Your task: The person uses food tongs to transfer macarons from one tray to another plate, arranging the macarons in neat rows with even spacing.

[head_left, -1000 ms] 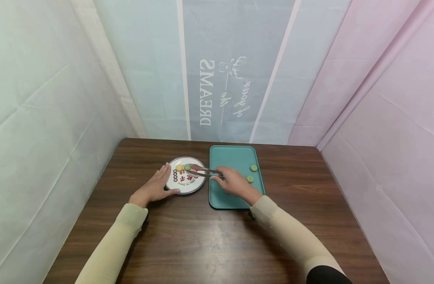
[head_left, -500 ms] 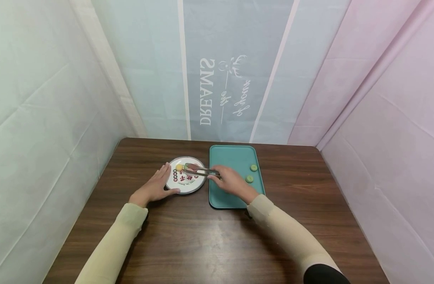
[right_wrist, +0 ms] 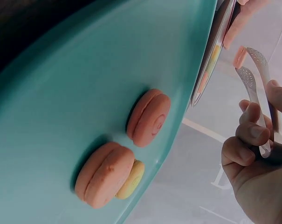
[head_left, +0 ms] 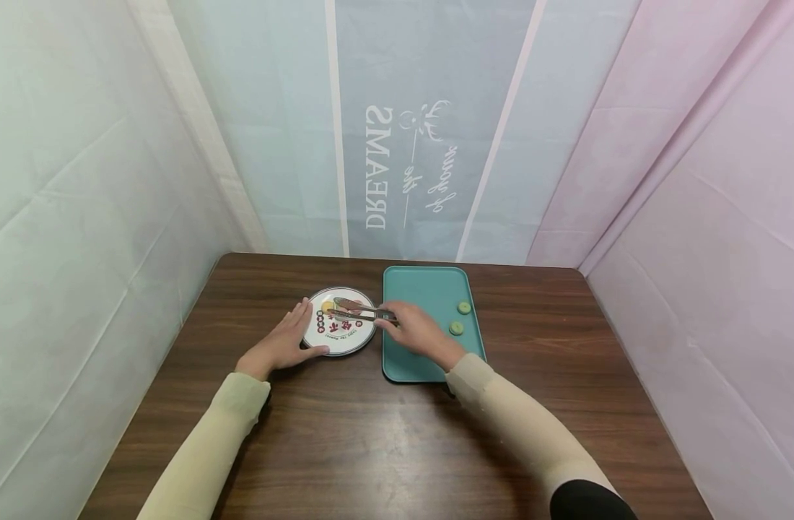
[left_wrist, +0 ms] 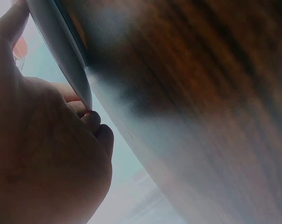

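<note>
My left hand rests against the left and near rim of a white plate with red lettering, its fingers straight and thumb spread. The plate's edge crosses that hand in the left wrist view. In my right hand are metal tongs, whose tips hang over the plate. Between the tips, a pink macaron shows in the right wrist view. A yellow macaron lies on the plate, partly behind the tongs. The tongs cover what else lies there in the head view.
Right of the plate lies a teal tray with two green macarons near its right side. The right wrist view shows pink macarons and a yellowish one on it. Brown wooden table; curtains hang behind.
My right hand and the tongs have shifted slightly left across the plate, toward the yellow macaron; the green macaron beside it is now mostly covered. My left hand has stayed still.
</note>
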`<state>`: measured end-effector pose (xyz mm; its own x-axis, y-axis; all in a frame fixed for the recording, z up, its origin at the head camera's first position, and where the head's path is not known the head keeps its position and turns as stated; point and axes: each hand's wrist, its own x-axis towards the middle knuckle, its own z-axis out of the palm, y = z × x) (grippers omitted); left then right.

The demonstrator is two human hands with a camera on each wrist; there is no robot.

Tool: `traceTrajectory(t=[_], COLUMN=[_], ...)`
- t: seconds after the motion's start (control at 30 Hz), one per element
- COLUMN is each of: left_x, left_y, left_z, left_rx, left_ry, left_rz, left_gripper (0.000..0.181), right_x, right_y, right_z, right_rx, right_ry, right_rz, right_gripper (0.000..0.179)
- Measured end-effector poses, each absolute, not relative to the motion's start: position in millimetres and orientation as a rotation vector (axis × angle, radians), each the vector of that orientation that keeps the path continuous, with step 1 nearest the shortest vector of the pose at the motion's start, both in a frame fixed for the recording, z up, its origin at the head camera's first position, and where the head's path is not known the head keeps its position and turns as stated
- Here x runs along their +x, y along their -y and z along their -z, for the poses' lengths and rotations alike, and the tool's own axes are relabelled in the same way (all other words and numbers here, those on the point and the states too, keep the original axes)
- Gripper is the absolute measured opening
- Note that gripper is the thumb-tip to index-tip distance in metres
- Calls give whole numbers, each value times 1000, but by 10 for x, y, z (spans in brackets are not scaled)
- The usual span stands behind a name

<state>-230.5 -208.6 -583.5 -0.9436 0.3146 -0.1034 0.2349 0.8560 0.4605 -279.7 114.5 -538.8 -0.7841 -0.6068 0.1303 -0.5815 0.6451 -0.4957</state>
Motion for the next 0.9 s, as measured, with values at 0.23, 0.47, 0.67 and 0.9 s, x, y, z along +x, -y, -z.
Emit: traceTrajectory(t=[0.23,0.47,0.67,0.9], left_x=[-2307,-2308,-2324,-2330], left_y=[2085,2097,2112,2109], left_z=[5827,5828,5856,5834], left_rx=[428,432,430,425], left_ry=[-2860,-2862,-2871,-2866], left_rz=[-660,-658,-651,-646], left_gripper=[119,119,121,121], right_x=[-2809,-2830,-2851,-2871], right_y=[-1103,-1071,-1021,-951], right_z=[5372,5380,5398,5409], right_rx=[-999,-1045,-1068,-1067], right_ry=[-2785,-2801,-2815,-2800], right_rz=[813,760,731,717], right_gripper=[45,43,44,35])
